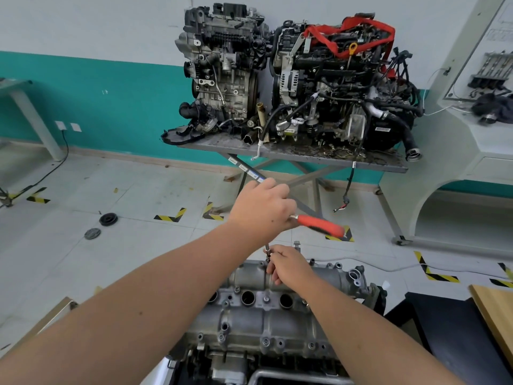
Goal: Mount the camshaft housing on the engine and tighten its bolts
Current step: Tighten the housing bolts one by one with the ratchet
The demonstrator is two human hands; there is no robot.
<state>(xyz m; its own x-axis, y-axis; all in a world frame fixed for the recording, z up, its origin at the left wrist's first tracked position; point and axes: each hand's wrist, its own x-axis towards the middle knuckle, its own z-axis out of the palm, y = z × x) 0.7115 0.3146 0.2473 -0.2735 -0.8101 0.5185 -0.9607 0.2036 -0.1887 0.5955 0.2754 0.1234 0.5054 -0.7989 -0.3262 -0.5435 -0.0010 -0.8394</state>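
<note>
Left hand (263, 209) grips ratchet (319, 225); right hand (288, 266) pinches extension (267, 252); engines (291, 79) behind.

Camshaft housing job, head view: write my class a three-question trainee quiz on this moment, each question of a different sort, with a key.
1. True or false: the left hand grips a ratchet with a red handle.
2. Multiple choice: the right hand is at
A. the extension bar standing on the far edge of the camshaft housing
B. the red strap on the far engine
C. the discs on the floor
3. Fill in: a loose bolt stands raised just to the ____ of the right hand's fingers.

Key: 1 true; 2 A; 3 right
</note>
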